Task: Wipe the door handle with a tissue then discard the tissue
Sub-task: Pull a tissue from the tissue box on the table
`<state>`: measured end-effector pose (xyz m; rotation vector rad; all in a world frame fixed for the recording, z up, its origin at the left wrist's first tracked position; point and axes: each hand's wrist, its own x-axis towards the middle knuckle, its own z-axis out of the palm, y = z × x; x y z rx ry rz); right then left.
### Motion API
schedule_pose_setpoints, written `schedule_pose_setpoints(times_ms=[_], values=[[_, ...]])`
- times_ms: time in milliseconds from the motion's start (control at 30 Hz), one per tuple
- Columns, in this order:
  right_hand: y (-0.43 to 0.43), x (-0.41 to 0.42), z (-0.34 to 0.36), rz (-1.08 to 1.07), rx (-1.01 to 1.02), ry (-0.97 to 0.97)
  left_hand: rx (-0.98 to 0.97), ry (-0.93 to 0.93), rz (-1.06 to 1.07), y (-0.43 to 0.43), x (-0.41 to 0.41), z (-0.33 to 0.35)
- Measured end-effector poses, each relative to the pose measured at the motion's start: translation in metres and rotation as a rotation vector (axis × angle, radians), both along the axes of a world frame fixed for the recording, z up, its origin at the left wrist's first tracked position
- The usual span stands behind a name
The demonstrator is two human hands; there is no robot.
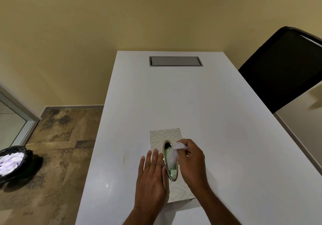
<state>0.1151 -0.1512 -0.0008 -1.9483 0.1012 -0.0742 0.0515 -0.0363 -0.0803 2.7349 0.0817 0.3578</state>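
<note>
Now my right hand (190, 158) pinches the tissue (174, 153) above the box (181, 188) slot near the table's (226, 120) front edge. My left hand (151, 177) lies flat, steadying. Pull runs straight up.

We've got open worktop (217, 120) ahead & to the right, nothing on it up to the flush grey hatch (176, 61) near the far edge. Tissue box (165, 135) sits right under both hands. Black chair back (282, 68) crowds the right side. Left, the floor's open down to a black bin (14, 162).
</note>
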Motion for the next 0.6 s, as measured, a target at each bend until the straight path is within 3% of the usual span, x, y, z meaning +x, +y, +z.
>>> schedule_pose_setpoints(times_ms=[300,600], values=[[-0.006,-0.002,0.037,-0.103,0.419,0.226,-0.101,-0.043,0.018,0.005,-0.002,0.009],[0.006,-0.015,0.09,-0.066,0.338,0.158,-0.414,-0.298,0.07,0.015,-0.011,0.095]])
